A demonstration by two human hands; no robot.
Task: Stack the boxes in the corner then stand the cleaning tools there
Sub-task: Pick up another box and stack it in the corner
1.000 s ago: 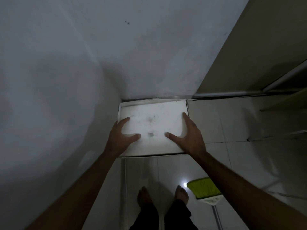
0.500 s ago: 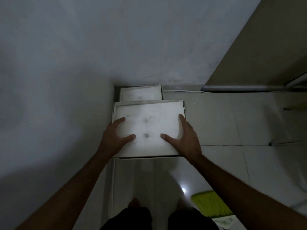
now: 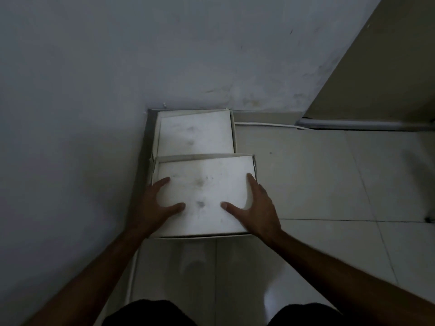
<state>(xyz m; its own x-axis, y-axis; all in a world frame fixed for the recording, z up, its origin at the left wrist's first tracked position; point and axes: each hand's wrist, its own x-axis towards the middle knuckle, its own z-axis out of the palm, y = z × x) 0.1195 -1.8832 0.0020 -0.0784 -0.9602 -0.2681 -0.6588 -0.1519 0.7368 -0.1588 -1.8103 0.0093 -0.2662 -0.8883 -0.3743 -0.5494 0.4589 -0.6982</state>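
A grey plastered wall (image 3: 70, 137) fills the left side and meets the far wall at a corner. Close along it, the left hand (image 3: 153, 208) grips the left edge of the near white box (image 3: 204, 184): its thumb lies flat on the lid, pointing right, the forefinger stretches along the top near the edge, and the other fingers wrap down over the side, out of sight. This box is held up in front of the person, its lid smudged with dark marks. Beyond it, tucked into the corner against both walls, sits the far white box (image 3: 195, 134), flat on the floor, its lid also marked; the near box's far edge overlaps its near edge in this view, and whether the two touch cannot be told. The right hand (image 3: 256, 208) clasps the near box's right edge in mirror fashion, thumb on the lid pointing left, fingers curled over the side. To the right spreads a pale tiled floor (image 3: 317, 184). A white cable (image 3: 266, 124) runs along the foot of the far wall, ending at a tan door (image 3: 388, 78) at far right.
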